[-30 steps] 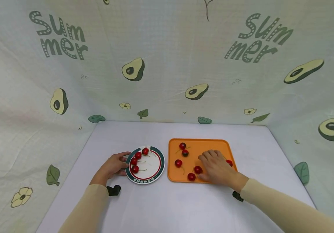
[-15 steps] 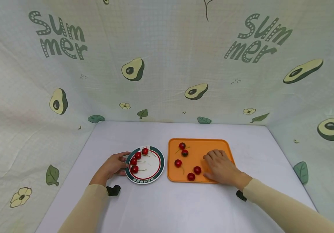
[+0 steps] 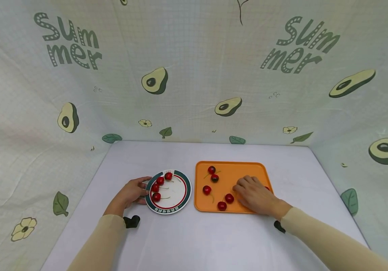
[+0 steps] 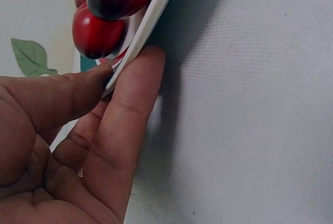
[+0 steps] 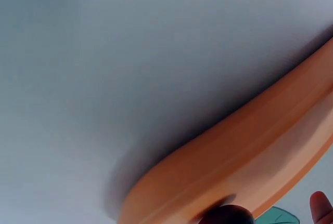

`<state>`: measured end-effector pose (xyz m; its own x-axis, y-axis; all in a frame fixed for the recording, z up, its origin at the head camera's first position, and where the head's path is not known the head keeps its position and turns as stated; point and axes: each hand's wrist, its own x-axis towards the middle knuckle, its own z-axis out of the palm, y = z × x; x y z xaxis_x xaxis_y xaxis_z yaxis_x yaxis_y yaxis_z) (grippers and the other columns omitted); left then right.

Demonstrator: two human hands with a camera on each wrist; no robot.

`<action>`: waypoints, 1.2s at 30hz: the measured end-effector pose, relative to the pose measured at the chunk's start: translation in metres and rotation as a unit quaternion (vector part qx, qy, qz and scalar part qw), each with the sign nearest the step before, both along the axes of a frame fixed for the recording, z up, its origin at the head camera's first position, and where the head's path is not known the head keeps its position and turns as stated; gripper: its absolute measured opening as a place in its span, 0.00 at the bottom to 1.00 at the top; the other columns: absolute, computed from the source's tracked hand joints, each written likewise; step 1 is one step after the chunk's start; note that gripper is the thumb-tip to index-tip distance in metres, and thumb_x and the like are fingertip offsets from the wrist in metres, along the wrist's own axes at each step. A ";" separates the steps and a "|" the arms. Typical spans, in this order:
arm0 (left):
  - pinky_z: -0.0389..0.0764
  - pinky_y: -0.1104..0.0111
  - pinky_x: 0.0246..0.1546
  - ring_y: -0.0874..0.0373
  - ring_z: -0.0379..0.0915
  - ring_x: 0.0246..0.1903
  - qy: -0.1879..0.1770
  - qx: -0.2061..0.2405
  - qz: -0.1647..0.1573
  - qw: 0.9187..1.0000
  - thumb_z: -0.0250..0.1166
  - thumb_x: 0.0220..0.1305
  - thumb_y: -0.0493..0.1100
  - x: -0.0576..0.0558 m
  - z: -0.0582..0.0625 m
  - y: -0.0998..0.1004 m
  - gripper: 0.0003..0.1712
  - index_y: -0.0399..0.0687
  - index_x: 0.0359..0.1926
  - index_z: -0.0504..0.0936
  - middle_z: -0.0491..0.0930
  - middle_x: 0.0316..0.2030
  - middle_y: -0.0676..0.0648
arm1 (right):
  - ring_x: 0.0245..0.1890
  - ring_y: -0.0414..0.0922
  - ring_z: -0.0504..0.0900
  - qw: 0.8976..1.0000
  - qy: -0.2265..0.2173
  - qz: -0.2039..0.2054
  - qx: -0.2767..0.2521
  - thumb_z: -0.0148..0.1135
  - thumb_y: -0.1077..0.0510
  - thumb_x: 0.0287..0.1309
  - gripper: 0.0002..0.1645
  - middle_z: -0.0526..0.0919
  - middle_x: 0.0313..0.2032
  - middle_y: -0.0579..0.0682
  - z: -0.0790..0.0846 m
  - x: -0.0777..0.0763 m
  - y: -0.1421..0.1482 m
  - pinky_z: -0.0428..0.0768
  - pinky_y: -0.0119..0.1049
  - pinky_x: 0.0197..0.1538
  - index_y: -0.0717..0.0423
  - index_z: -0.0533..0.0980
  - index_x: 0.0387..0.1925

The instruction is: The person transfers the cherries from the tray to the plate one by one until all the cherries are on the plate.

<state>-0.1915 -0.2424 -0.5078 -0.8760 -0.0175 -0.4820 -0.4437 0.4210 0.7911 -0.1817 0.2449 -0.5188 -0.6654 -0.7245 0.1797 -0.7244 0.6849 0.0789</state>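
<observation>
My left hand [image 3: 132, 194] pinches the left rim of a round white plate [image 3: 177, 197] with a green and red border. In the left wrist view the thumb lies over the rim and fingers [image 4: 130, 99] support it from below. Several red cherries [image 3: 155, 187] with stems line the plate's left side. My right hand [image 3: 256, 195] is low over the right part of an orange tray [image 3: 229, 167], fingers pointing down. Whatever is under its fingers is hidden; I cannot tell if they hold a cherry. A red cherry [image 3: 267, 188] peeks out behind that hand.
Two cherries [image 3: 215, 178] lie near the tray's back left, a single cherry [image 3: 206, 190] at its left and two more cherries [image 3: 226, 202] near the front edge. Plate and tray stand side by side on a white table [image 3: 187, 241], with a printed cloth [image 3: 194, 67] around it.
My right hand has shifted slightly right over the tray, then a little back left, its fingers now more bent. The left hand and the plate have stayed put.
</observation>
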 end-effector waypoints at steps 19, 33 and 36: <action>0.91 0.62 0.37 0.52 0.82 0.36 -0.001 0.017 0.007 1.000 0.64 0.69 0.28 -0.003 -0.003 0.000 0.38 0.51 0.77 0.69 0.72 0.57 0.35 | 0.45 0.48 0.71 0.999 0.045 0.021 0.018 0.71 0.52 0.68 0.08 0.75 0.38 0.47 0.000 -0.012 -0.008 0.74 0.42 0.49 0.50 0.81 0.39; 0.91 0.62 0.37 0.52 0.81 0.37 0.003 0.012 -0.001 1.000 0.63 0.69 0.27 -0.001 -0.002 -0.002 0.39 0.49 0.78 0.68 0.72 0.57 0.35 | 0.43 0.47 0.70 0.997 0.065 0.029 -0.003 0.72 0.51 0.67 0.10 0.76 0.38 0.47 0.024 -0.028 -0.057 0.73 0.39 0.47 0.51 0.81 0.41; 0.91 0.61 0.36 0.52 0.81 0.36 0.003 0.017 -0.001 1.000 0.63 0.69 0.27 0.000 -0.001 -0.002 0.38 0.49 0.78 0.68 0.72 0.56 0.35 | 0.44 0.48 0.71 0.996 0.072 0.042 0.010 0.70 0.50 0.69 0.10 0.77 0.39 0.48 0.029 -0.032 -0.084 0.74 0.39 0.48 0.51 0.81 0.42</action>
